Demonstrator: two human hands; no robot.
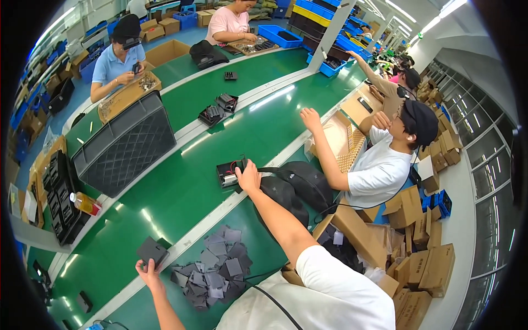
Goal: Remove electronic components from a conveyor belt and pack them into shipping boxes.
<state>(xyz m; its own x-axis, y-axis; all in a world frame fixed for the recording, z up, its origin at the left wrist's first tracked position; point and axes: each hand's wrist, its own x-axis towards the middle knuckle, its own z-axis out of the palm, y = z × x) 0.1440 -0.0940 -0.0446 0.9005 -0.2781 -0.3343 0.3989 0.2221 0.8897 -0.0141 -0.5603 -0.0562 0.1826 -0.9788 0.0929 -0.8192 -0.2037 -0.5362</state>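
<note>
At the lower left, my left hand grips the near edge of a dark grey square case, which lies over the belt's pale rail. My right arm reaches forward across the bench. Its hand closes round the right side of an open black case on the green belt. Red wires and a silvery part show inside that case. Between my arms, a loose heap of flat dark grey plates covers part of the green bench. A black bag lies just right of my right hand.
A black crate stands tilted across the belt, near a bottle and stacked black trays. More open black cases sit farther along. A co-worker in white sits at right; cardboard boxes pile behind.
</note>
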